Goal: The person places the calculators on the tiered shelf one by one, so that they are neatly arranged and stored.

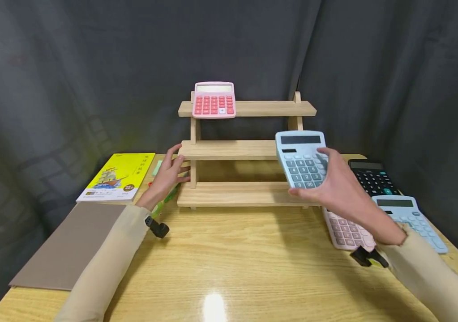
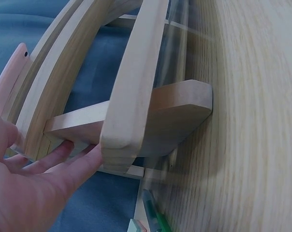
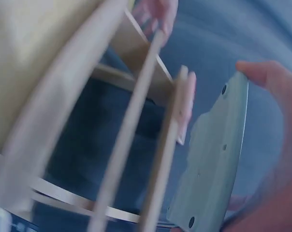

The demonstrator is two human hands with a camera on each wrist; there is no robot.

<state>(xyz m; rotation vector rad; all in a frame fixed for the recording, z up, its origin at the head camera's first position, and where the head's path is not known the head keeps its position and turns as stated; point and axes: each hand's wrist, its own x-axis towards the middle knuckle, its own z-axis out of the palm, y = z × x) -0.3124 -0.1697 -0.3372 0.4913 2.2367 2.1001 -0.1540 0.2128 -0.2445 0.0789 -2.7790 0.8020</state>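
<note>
Right hand (image 1: 339, 192) is totally pinching a light-blue plastic calculator (image 1: 302, 154), which is tilting just left of the palm, in front of a three-tier pale wooden rack (image 1: 233, 150). Left hand (image 1: 166, 175) is gripping the rack's middle tier by its left end.

Curtained tabletop workspace, dark grey drapes (image 1: 132, 80), wood-grain table (image 1: 253, 255)

I watch the right hand (image 3: 284, 181) grip a flat, pale-blue plastic calculator (image 3: 211, 154), back showing, near a tiered light-wood rack (image 3: 128, 125).
</note>
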